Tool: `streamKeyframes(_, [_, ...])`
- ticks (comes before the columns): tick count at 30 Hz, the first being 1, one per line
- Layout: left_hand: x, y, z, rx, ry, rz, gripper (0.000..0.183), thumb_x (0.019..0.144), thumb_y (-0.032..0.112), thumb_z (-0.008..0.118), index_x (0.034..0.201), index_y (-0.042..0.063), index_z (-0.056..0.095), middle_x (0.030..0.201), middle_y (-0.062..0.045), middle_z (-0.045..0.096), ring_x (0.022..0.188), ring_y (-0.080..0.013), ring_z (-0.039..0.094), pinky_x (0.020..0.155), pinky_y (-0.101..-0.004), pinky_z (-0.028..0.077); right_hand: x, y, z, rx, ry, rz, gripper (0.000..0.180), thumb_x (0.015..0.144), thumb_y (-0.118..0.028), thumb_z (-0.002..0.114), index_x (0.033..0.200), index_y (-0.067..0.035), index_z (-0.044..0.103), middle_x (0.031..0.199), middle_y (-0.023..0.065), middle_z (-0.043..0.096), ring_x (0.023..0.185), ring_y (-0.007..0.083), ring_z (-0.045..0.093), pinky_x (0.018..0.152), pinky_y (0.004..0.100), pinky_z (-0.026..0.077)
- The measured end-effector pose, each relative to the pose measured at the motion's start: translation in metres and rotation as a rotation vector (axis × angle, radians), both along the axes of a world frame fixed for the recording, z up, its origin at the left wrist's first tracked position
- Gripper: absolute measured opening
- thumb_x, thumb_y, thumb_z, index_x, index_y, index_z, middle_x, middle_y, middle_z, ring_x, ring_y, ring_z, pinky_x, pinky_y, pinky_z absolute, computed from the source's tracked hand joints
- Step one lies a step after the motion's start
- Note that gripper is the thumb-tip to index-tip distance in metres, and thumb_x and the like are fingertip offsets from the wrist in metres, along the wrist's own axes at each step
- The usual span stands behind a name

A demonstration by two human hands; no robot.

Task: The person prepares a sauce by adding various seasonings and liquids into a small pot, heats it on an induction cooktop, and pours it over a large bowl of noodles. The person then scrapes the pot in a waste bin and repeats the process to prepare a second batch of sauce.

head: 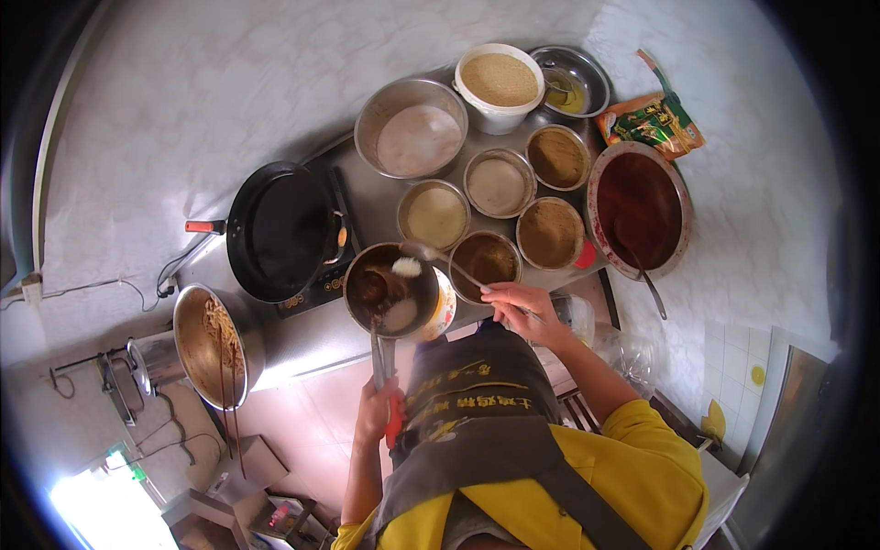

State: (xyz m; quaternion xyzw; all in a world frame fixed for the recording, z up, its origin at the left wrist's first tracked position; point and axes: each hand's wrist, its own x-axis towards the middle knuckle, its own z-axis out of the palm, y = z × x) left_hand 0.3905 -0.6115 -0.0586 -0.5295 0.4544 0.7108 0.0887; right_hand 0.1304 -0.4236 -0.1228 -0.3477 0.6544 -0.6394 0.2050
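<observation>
My left hand [377, 409] grips the handle of a small metal saucepan [354, 302], where a red grip [394, 423] shows. Dark red-brown paste [372, 284] and pale powder [399, 315] lie in the pan. My right hand [526, 309] holds a long-handled metal spoon [457, 270], its bowl over the pan's far right rim. Just below the spoon's bowl is a white clump of powder [406, 267]; I cannot tell if it is falling or resting. Beside the pan is a bowl of brown powder [485, 261], and behind it one of pale yellow powder [434, 216].
A black frying pan [285, 234] sits on an induction cooker [323, 292]. More bowls of powder and a white bucket [500, 117] stand behind. At right are a basin of red sauce [639, 206] and a seasoning bag [653, 124]. Chopsticks [223, 364] rest in a steel bowl [189, 344] at left.
</observation>
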Motion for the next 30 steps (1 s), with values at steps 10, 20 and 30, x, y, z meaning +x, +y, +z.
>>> streamKeyframes(10, [-0.034, 0.007, 0.011, -0.013, 0.081, -0.072, 0.038, 0.093, 0.02, 0.052, 0.123, -0.003, 0.048, 0.067, -0.005, 0.053, 0.051, -0.0152, 0.052, 0.045, -0.0284, 0.045, -0.06, -0.021, -0.08, 0.026, 0.057, -0.421, 0.014, 0.094, -0.005, 0.056, 0.103, 0.001, 0.066, 0.084, 0.0064, 0.065, 0.059, 0.0075, 0.058, 0.049, 0.0207, 0.045])
streamKeyframes(20, [-0.054, 0.01, 0.012, -0.056, 0.106, -0.168, 0.036, 0.093, 0.018, 0.052, 0.123, -0.001, 0.048, 0.071, -0.007, 0.053, 0.051, -0.0153, 0.053, 0.044, -0.0278, 0.046, -0.048, 0.006, -0.043, -0.031, -0.317, -0.584, 0.018, 0.096, -0.011, 0.055, 0.104, 0.0, 0.067, 0.079, 0.0035, 0.065, 0.058, 0.0063, 0.058, 0.048, 0.0187, 0.041])
streamKeyframes(30, [-0.084, 0.016, 0.017, -0.106, 0.087, -0.231, 0.014, 0.094, 0.018, 0.049, 0.095, 0.004, 0.049, 0.063, -0.005, 0.052, 0.048, -0.0149, 0.052, 0.043, -0.0281, 0.044, 0.0, 0.082, 0.011, 0.164, 0.27, -0.368, 0.024, 0.087, 0.004, 0.056, 0.107, -0.002, 0.066, 0.101, 0.0199, 0.066, 0.064, 0.0189, 0.066, 0.06, 0.0276, 0.054])
